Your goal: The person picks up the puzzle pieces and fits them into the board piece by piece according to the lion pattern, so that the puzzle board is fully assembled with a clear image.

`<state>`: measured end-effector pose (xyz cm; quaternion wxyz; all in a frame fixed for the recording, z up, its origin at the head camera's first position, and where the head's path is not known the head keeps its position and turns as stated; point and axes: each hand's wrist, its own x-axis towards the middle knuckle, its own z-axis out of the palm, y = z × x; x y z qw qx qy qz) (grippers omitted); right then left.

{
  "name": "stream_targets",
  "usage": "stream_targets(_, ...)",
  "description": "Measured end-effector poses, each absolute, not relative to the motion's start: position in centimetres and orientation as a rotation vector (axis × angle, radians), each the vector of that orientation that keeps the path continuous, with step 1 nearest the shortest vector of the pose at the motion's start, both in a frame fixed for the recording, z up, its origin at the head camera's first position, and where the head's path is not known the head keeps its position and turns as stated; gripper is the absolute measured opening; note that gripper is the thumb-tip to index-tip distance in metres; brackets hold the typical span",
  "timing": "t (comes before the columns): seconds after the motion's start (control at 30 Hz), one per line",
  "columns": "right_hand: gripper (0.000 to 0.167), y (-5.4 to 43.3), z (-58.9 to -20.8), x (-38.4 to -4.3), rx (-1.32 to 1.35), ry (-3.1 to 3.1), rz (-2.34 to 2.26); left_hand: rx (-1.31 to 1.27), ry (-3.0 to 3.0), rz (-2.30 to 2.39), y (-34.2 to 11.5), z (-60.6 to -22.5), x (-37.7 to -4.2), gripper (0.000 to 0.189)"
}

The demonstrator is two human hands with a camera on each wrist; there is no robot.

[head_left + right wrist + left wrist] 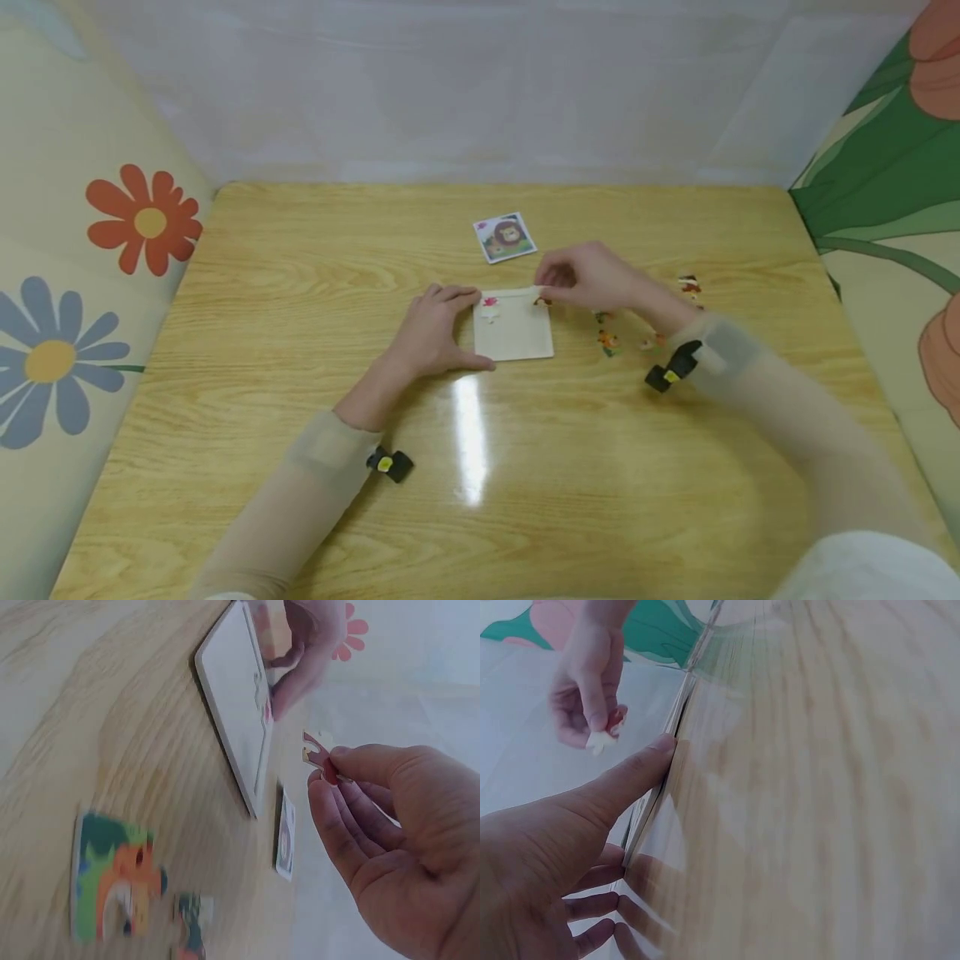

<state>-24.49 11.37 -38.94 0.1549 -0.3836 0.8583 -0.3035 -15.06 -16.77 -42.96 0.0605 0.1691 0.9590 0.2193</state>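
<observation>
So there's a wood-grain table, and on the left a left hand holding a puzzle tray, thumb at the near edge, fingers at the far left corner. The right hand is apart from it, pinching a piece at the tray's far right corner. Tray looks thin, light and stiff to me, prob slides easily on that glossy top, so holding it by the left rim seems smart. Just beyond is a square lion card. Loose pieces lie to the right, incl. a green-and-orange piece, and a pink-and-white piece sits in the tray's far left corner. The held dark red piece looks featherlight and rigid; imo pinch it by the edges, since those skinny tabs could chip or bend.
</observation>
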Motion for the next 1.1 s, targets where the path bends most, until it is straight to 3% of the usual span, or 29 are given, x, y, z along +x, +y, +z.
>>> stream_targets(0.73,0.01,6.0,-41.7,-24.0,-1.054,2.548,-0.852,0.514,2.904,0.664,-16.8,-42.8,-15.0,0.113)
stream_targets(1.1,0.013,5.7,-41.5,-23.3,-0.998,2.636,-0.802,0.619,2.916,0.595,-16.9,-42.9,-15.0,0.096)
